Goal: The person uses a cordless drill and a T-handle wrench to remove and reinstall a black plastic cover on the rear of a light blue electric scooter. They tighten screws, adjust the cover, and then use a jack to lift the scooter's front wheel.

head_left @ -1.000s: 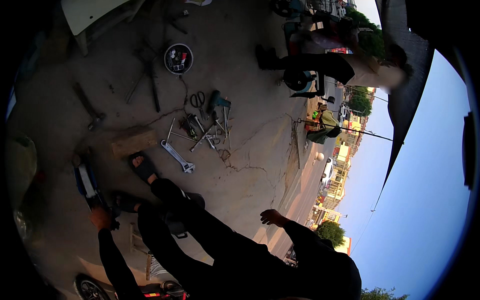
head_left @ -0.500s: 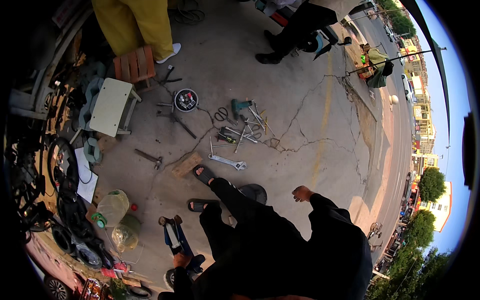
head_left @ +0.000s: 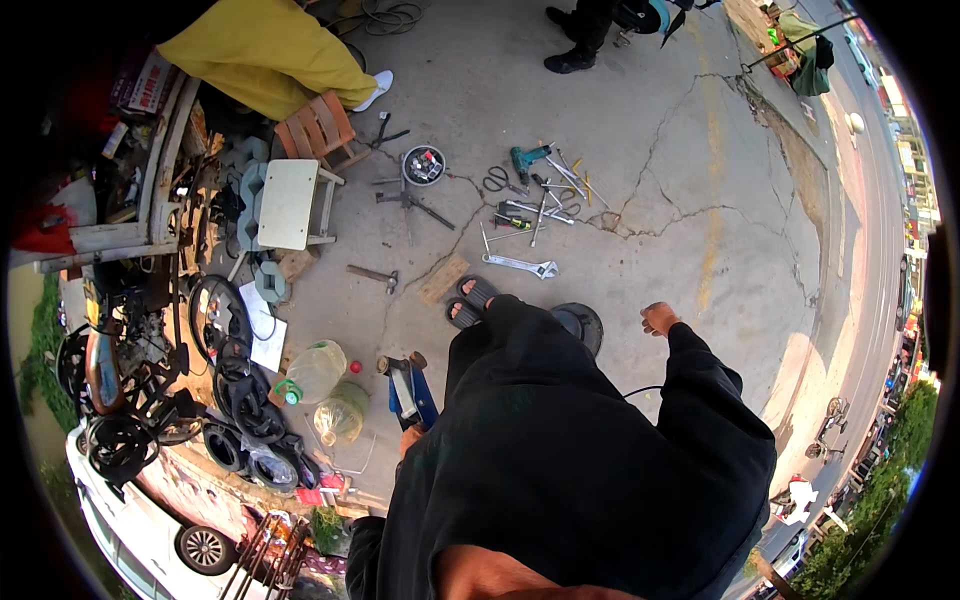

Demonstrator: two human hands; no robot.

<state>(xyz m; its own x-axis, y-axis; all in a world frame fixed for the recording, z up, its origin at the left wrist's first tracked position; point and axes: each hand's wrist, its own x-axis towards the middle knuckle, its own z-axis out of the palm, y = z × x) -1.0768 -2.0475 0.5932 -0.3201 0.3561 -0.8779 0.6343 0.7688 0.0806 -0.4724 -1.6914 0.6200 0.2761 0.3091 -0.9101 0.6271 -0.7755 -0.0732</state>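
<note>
A blue floor jack (head_left: 426,405) with small rollers stands on the ground by my left leg. My left hand (head_left: 411,438) is closed on its near end, partly hidden by my black top. Away from my body on the right, my right hand (head_left: 658,318) hangs above the pavement with its fingers curled in and nothing in them. A round dark stool-like thing (head_left: 579,328) is close to it, partly covered by my leg. Ahead of my sandals lies an adjustable wrench (head_left: 521,266), with a green power drill (head_left: 530,160) and large scissors (head_left: 504,180) beyond.
A hammer (head_left: 374,276) and a wooden block (head_left: 444,279) lie left of the tools. Beyond are a bowl of small parts (head_left: 424,166) and a white stool (head_left: 288,205). Plastic jugs (head_left: 318,370) and tyres (head_left: 242,390) line the left. Two other people stand ahead.
My view has shifted, so the ground things sit farther right and higher. I stand more upright over the jack, my left hand still at it. The person at far right has moved partly out of view.
</note>
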